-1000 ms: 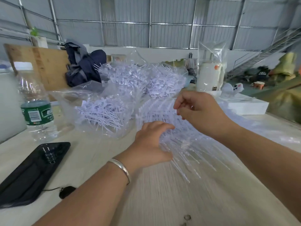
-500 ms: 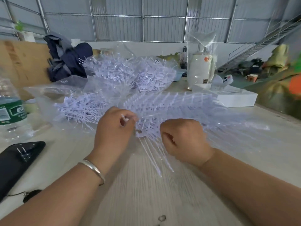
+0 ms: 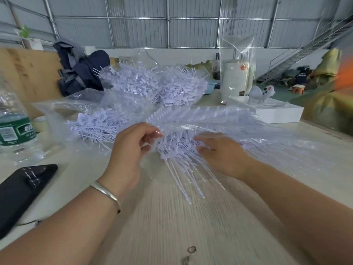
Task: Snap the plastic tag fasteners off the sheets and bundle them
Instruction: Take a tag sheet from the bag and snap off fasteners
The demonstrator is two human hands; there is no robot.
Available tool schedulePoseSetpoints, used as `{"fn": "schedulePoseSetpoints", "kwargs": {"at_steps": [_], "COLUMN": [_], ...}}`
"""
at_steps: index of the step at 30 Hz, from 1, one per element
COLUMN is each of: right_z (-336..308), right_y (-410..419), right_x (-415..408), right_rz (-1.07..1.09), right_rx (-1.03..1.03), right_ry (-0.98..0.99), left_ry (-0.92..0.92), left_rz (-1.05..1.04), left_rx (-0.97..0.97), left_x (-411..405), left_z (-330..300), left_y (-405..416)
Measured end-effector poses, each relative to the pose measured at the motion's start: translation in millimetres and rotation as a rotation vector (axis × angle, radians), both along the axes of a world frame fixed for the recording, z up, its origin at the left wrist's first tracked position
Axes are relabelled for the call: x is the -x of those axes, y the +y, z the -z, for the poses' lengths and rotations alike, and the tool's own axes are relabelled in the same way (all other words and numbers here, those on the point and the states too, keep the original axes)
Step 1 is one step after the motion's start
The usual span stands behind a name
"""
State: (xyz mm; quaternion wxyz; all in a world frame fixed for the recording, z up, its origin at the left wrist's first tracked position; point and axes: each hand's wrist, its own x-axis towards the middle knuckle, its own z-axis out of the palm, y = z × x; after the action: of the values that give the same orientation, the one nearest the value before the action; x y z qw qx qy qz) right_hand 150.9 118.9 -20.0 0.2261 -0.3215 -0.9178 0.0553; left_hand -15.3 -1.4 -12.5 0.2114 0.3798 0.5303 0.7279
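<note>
Where fanned out, pale translucent fasteners [image 3: 191, 150]

Fastener sheets [image 3: 219, 119]: translucent white, fanned flat on table, partly blurred. Snapped-off bunch [image 3: 183, 159]: thin stems splayed toward viewer. Loose fasteners in clear bags [image 3: 152, 87] behind, heaped.

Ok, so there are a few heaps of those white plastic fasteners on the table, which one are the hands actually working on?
The fanned sheet of fasteners nearest the person, between the left hand and right hand. The loose piles and behind lie in clear plastic bags, untouched.
</note>
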Motion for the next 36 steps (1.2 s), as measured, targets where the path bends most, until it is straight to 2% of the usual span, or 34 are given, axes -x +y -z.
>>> {"fn": "schedulePoseSetpoints", "kwargs": {"at_steps": [1, 3, 6, 8, 14, 18, 21, 24, 28, 30, 36], "right_z": [-2.5, -6.1, -12.8, -18.7, -30.7, -28.3, -26.7, -23.4, -29.0, -32.6, -33.4], "right_y": [1.7, 3.5, 0.4, -1.8, -1.0, 6.7, 11.4, 13.4, 10.3, 7.8, 4.4], "right_x": [-0.5, -0.4, 5.8, 12.2, 26.6, 36.7, 45.2, 52.5, 60.3, 63.8, 78.7], "right_rz": [-0.027, -0.033, 0.017, 0.0, -0.064, -0.043, -0.018, -0.013, -0.04, -0.022, 0.035], "right_rx": [0.059, 0.028, -0.174, -0.218, 0.158, 0.33, 0.327, 0.182, 0.063, 0.082, 0.056], "right_ry": [-0.106, -0.308, -0.411, -0.463, -0.648, -0.597, -0.602, -0.662, -0.675, -0.709, -0.832], "left_ry": [-0.036, -0.063, -0.034, -0.025, -0.077, -0.07, -0.04, 0.148, 0.701, 0.754, 0.727], "left_rz": [0.029, 0.029, -0.034, -0.038, 0.045, 0.076, 0.073, 0.03, -0.097, -0.1, -0.09], "left_rx": [0.026, 0.066, 0.047, 0.017, -0.012, -0.015, 0.014, 0.051, 0.245, 0.296, 0.292], "left_x": [-0.2, -0.2, 2.6, 3.6, 0.6, 1.1, 0.2, 0.3, -1.6, -2.3, 0.4], "left_z": [0.6, 1.7, 2.0, 0.9, 0.1, 1.8, 3.8, 5.7, 12.0, 13.8, 15.4], "left_y": [0.7, 1.8, 2.5, 2.6, 2.4, 2.5, 3.6, 2.7, 5.5, 7.4, 7.8]}}
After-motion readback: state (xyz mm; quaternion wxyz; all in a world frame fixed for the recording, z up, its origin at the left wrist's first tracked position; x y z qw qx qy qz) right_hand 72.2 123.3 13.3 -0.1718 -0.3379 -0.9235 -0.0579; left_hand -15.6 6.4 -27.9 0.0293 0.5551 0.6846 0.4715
